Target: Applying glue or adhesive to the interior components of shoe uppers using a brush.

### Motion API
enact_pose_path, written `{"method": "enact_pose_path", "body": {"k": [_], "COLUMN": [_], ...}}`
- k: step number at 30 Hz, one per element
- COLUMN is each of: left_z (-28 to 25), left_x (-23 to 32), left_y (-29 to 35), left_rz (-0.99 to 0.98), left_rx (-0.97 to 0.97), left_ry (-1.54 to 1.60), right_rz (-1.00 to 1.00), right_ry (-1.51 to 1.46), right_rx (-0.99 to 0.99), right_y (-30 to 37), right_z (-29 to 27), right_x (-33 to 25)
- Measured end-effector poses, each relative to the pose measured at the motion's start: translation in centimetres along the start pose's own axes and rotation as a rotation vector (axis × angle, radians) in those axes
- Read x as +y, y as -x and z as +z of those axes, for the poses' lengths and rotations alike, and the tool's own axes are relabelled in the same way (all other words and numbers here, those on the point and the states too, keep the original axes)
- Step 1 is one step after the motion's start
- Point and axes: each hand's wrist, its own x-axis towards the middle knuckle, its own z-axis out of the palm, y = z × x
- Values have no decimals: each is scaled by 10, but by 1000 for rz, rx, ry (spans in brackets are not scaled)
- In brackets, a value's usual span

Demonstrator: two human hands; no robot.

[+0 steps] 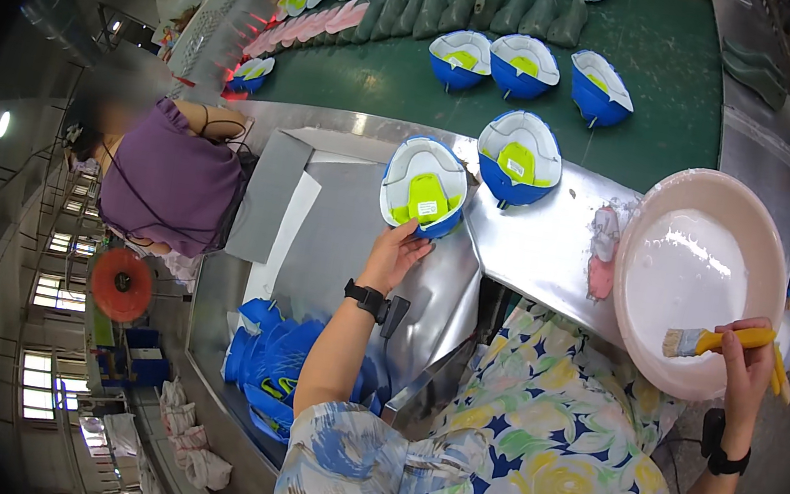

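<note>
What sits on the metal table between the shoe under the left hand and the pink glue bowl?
In the head view, a second blue shoe, then bare metal table with pink smears.

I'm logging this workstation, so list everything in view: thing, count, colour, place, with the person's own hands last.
Shoe held at the table edge: 1, blue with white and lime inside, under the left hand.
Shoe beside it: 1, same colours, on the metal table.
Shoes on the belt: 3 in the near row, blue; more rows farther up, too small to count.
Conveyor belt: 1, green, top.
Metal table: 1, silver, centre.
Basin: 1, pale pink, holding white liquid, right.
Brush: 1, yellow handle, over the basin.
Pile of shoe parts: blue, lower left.
Co-worker: 1, purple top, left.
Left hand: touching the shoe.
Right hand: gripping the brush.
</note>
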Motion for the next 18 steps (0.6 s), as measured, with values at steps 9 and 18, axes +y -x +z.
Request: {"method": "enact_pose_path", "body": {"k": [9,18], "left_z": [-25,-93], "left_x": [39,36], "left_y": [12,183], "left_rz": [58,-365], "left_rx": [197,-165], "left_ry": [-208,-1848], "right_rz": [1,-58], "right_ry": [61,162], "right_rx": [-120,-120], "right_y": [-11,-42], "right_z": [-17,-24], "right_x": [23,24]}}
